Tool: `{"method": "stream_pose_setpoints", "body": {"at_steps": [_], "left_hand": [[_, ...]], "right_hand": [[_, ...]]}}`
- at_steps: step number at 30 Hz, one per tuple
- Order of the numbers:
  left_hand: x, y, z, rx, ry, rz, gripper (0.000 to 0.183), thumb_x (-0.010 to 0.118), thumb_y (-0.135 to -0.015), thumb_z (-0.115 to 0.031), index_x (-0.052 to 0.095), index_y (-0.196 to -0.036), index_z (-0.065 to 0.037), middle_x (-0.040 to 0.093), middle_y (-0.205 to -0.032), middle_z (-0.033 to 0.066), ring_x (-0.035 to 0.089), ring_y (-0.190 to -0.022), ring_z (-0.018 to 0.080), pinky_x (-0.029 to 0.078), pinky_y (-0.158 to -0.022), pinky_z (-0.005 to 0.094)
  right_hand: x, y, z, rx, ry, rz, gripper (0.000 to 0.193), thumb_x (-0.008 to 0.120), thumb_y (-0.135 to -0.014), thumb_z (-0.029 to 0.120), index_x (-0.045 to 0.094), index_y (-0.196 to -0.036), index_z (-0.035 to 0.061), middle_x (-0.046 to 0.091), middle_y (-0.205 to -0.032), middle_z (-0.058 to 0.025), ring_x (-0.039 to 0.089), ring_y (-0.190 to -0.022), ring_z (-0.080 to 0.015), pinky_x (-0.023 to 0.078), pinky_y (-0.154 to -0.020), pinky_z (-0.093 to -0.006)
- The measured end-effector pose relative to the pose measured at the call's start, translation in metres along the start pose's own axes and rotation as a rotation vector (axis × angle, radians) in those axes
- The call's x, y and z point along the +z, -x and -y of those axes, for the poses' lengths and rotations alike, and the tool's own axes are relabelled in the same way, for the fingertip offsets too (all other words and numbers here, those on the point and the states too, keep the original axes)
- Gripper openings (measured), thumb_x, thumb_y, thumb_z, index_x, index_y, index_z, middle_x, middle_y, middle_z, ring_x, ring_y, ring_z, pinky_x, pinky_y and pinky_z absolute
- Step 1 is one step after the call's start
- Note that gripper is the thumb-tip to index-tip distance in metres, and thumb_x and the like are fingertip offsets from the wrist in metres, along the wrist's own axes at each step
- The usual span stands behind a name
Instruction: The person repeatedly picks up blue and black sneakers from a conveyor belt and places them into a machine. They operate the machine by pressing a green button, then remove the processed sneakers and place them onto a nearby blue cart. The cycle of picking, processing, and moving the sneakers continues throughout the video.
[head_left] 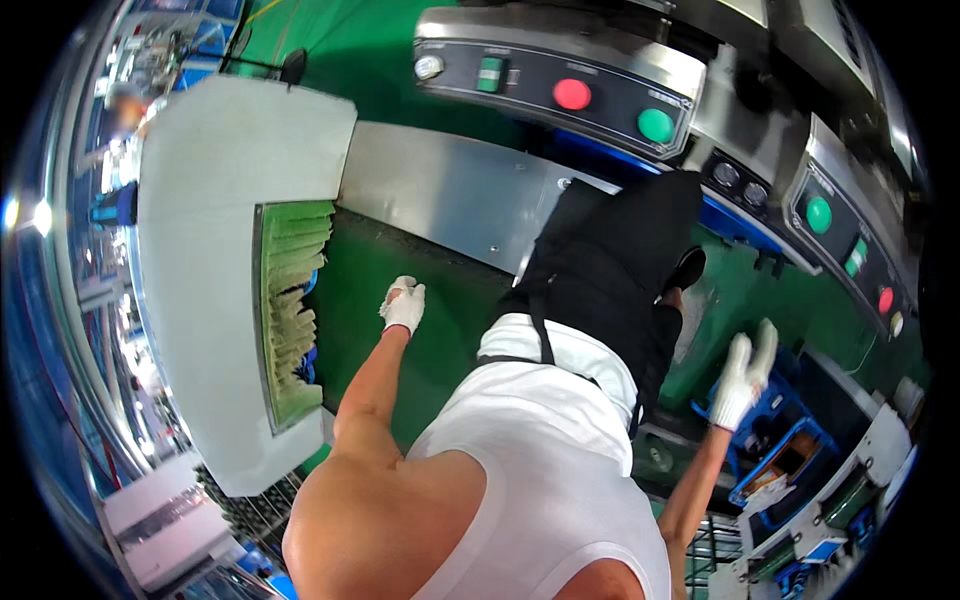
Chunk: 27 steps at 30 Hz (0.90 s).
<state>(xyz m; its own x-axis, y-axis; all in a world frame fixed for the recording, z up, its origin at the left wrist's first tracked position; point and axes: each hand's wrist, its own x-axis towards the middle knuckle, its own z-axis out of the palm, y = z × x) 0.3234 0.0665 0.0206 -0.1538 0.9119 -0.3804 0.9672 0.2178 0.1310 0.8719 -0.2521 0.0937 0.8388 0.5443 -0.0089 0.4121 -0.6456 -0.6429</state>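
Across the lower middle of the frame, nearest the camera, is the person's white vest [540,430], with black trousers [620,235] beyond it. Left of centre, the left hand [403,305], gloved, hangs over the green floor [375,262]; its fingers curl toward the thumb, and whether they close on anything cannot be told. At the right, the right hand [742,382], also gloved, has thumb and fingers spread with nothing between them. It is above the blue crate [768,407], the thing nearest to it, at the lower right; whether they touch is unclear. A shoe [688,270] shows just past the trousers. With the arms this far apart, good handling likely means watching both sides, keeping the open hand off the crate's edges and the feet away from it. Left of the left hand, green strips [290,310] line an opening in the pale housing [210,200]; loose glove fabric is best kept out of them. Above, a steel panel [440,185] leads toward a console [545,85] with red and green buttons, better not brushed by an elbow; a second console [850,240] stands at the far right.
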Motion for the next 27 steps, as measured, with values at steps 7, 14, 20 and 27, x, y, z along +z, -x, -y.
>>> {"method": "stream_pose_setpoints", "body": {"at_steps": [7,14,20,27], "left_hand": [[-0.031,-0.077,0.089,-0.064,-0.040,-0.308,0.038,0.070,-0.089,-0.013,0.070,-0.128,-0.012,0.069,-0.129,0.0182,0.063,-0.126,0.0374,0.051,-0.107,0.0493],[-0.131,-0.187,0.221,-0.458,-0.203,-0.464,0.059,0.066,-0.092,-0.028,0.058,-0.147,-0.008,0.064,-0.138,0.0252,0.062,-0.125,0.0468,0.051,-0.102,0.0596],[-0.155,-0.239,0.372,-0.541,0.041,0.068,0.068,0.044,-0.095,-0.066,0.077,-0.125,-0.013,0.074,-0.127,0.0225,0.068,-0.123,0.0391,0.051,-0.102,0.0503],[-0.116,-0.263,0.258,-0.539,-0.050,-0.222,0.046,0.063,-0.097,-0.042,0.075,-0.128,-0.010,0.079,-0.117,0.0157,0.075,-0.110,0.0372,0.058,-0.089,0.0514]], "right_hand": [[0.171,-0.028,0.267,-0.744,-0.222,0.810,0.059,0.075,-0.095,0.029,0.060,-0.143,-0.0010,0.064,-0.143,-0.0245,0.062,-0.134,-0.0397,0.049,-0.114,-0.0444],[0.309,0.089,0.318,-1.005,0.175,1.268,0.057,0.072,-0.090,0.039,0.060,-0.123,-0.0061,0.063,-0.131,-0.0249,0.063,-0.122,-0.0426,0.052,-0.099,-0.0511],[0.376,0.144,0.282,-1.194,0.694,1.173,0.065,0.066,-0.090,0.051,0.063,-0.131,-0.0006,0.055,-0.139,-0.0213,0.048,-0.137,-0.0406,0.037,-0.117,-0.0517],[0.391,0.150,0.271,-0.960,0.942,1.314,0.077,0.052,-0.103,0.046,0.041,-0.159,-0.0048,0.028,-0.171,-0.0291,0.029,-0.156,-0.0511,0.026,-0.127,-0.0599]]}}
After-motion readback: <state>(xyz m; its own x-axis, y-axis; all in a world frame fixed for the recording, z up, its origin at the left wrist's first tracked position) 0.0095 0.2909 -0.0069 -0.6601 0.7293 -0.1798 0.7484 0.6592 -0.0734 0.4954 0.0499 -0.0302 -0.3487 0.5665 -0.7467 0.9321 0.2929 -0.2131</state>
